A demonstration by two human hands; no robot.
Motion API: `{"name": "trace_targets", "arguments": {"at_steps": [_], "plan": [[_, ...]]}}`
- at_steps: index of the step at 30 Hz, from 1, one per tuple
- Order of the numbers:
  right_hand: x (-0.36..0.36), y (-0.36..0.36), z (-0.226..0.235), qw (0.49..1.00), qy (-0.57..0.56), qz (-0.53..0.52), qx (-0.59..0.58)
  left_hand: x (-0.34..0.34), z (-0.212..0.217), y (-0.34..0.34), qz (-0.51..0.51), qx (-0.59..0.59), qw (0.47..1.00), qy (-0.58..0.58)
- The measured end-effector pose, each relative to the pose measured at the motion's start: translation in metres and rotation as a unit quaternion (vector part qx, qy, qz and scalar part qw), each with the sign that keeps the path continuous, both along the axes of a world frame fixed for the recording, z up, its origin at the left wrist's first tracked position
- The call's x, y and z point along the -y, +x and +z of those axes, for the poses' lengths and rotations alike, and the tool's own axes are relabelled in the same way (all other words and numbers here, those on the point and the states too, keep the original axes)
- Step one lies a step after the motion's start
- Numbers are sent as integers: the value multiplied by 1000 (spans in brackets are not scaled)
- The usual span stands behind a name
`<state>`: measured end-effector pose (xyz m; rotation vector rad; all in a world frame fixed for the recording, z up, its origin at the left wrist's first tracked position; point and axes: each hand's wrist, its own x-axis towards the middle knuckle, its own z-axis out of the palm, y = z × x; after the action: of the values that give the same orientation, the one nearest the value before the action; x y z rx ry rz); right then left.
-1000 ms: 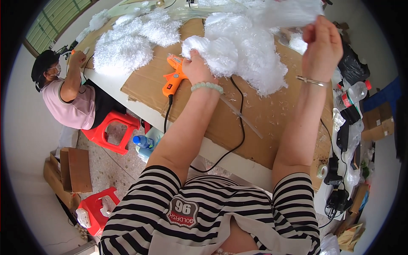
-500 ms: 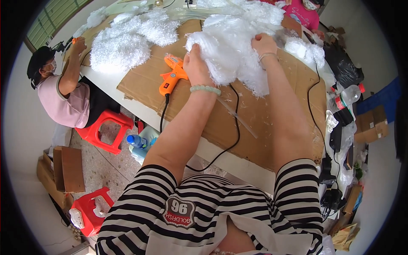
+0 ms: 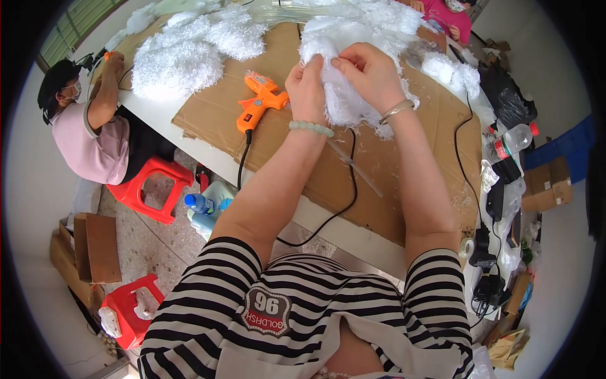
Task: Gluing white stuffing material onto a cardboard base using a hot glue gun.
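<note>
Both hands now meet on the white fluffy clump (image 3: 353, 104): right hand (image 3: 369, 72), raised high a second ago, has dropped beside left hand (image 3: 307, 85), fingertips pinched into fibres just above the cardboard sheet (image 3: 404, 170); orange glue gun (image 3: 259, 101) idle left of fingers.
</note>
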<state>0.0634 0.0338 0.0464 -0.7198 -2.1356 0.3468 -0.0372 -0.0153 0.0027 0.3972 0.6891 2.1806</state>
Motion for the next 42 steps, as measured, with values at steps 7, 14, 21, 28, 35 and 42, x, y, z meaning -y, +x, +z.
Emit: {"name": "trace_targets", "arguments": {"at_steps": [7,14,21,28,35,42], "plan": [[2,18,-1,988,119,-89,-40,-10,-10,-4,4,-32,999,-42],[12,29,18,997,17,-64,-47,-5,-6,1,-5,-49,999,-1],[16,20,4,997,60,-48,4,1,-9,1,-66,-61,996,28],[20,81,84,890,-53,20,-452,-5,-10,-6,32,65,996,-55],[-70,101,93,867,-117,137,-464,-4,-7,-11,65,137,988,-39],[-98,20,13,940,-48,-330,75,0,-5,-5,-12,34,999,27]]}}
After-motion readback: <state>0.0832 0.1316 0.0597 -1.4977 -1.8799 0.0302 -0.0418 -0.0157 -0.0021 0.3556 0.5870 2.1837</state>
